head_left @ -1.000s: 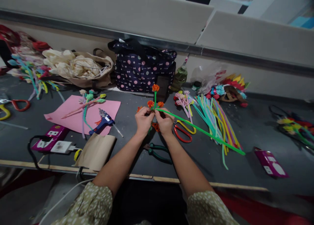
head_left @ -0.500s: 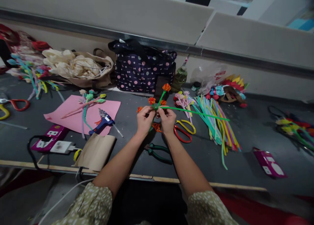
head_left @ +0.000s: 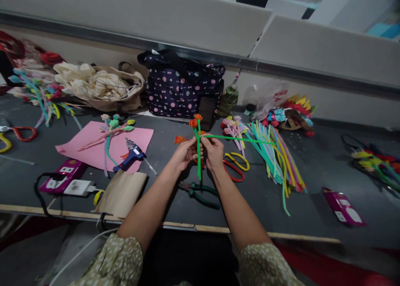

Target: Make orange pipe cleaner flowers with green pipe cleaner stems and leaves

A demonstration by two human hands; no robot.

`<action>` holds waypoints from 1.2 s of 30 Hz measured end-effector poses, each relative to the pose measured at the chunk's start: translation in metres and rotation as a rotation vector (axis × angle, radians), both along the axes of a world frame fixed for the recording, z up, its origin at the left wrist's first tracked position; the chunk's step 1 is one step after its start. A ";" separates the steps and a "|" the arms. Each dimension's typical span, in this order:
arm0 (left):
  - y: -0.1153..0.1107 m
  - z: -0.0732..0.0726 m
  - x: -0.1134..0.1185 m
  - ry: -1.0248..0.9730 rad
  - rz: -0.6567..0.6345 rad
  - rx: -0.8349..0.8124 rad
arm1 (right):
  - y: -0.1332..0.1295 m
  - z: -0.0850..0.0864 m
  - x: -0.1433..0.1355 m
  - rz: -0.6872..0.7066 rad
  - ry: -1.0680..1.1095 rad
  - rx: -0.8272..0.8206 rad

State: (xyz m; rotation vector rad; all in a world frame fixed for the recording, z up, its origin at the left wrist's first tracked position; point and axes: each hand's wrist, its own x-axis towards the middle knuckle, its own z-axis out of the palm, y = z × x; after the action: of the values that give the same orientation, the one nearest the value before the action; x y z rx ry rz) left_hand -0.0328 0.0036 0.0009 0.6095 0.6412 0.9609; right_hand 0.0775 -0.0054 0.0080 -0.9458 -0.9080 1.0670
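Between the fingers of my left hand [head_left: 183, 153] is an orange pipe-cleaner flower [head_left: 198, 117] with an upright green stem that reaches down below the hand. My right hand [head_left: 214, 152] pinches a green pipe cleaner [head_left: 240, 139], which crosses the stem and sticks out to the right. A second orange bloom [head_left: 193, 123] sits close beside the top one. Behind my left fingers lie loose orange pieces [head_left: 179, 140]. Green-handled pliers [head_left: 203, 194] rest below my hands, and scissors with red and yellow handles [head_left: 236, 167] lie just right of my right hand.
At right lies a bundle of coloured pipe cleaners [head_left: 275, 152]. Leftward are a blue glue gun [head_left: 130, 156], pink paper [head_left: 89, 138], brown cardboard [head_left: 123, 194] and a power strip [head_left: 65, 171]. A dotted bag [head_left: 184, 86] and a green bottle [head_left: 229, 98] stand behind.
The flower stem has turned from slanted to nearly upright, its blooms shifting left and its lower end now showing below my hands. My left hand has opened out slightly downward.
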 end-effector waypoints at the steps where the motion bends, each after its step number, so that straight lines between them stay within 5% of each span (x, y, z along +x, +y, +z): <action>1: 0.001 0.000 -0.002 -0.039 -0.042 -0.034 | 0.000 0.000 0.000 -0.007 -0.004 0.010; 12: -0.002 0.005 -0.009 -0.165 -0.057 -0.187 | 0.000 0.004 0.004 0.059 -0.108 0.116; 36: 0.000 0.008 -0.003 0.068 0.079 0.097 | 0.002 0.000 0.003 0.024 0.068 -0.026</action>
State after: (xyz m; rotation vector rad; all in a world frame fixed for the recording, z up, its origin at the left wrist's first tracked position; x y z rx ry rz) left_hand -0.0362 0.0032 0.0088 0.7096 0.6861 1.0528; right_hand 0.0805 -0.0032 0.0084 -0.9170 -0.8535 1.1275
